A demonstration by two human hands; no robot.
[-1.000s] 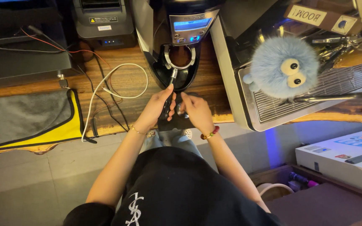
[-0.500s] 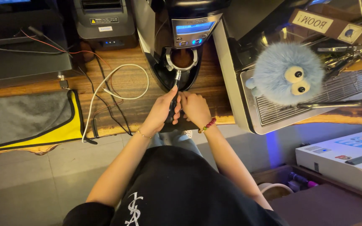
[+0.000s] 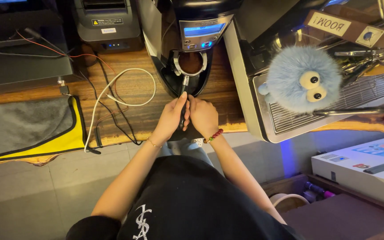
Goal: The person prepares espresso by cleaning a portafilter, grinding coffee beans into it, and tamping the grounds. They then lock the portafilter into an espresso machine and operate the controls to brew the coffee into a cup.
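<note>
Nearest the camera, the person's two forearms reach forward over the edge of a wooden table (image 3: 130, 89). The left hand (image 3: 170, 116) and the right hand (image 3: 203, 116) sit side by side, both clenched around the dark handle of a portafilter (image 3: 184, 100); the fingers of each hand wrap the handle from either side, with a red bead bracelet (image 3: 214, 135) on the right wrist. The handle runs away from the person to the round basket (image 3: 190, 62), filled with brown ground coffee, which rests in the metal fork of a black coffee grinder (image 3: 192, 31) with a lit blue display.

To the left on the table lie a looped white cable (image 3: 112, 95) and a grey and yellow cloth (image 3: 27, 129); a black receipt printer (image 3: 107, 22) stands beyond them. To the right, a fluffy blue toy with round eyes (image 3: 303, 79) sits on the steel espresso machine (image 3: 290, 122).
</note>
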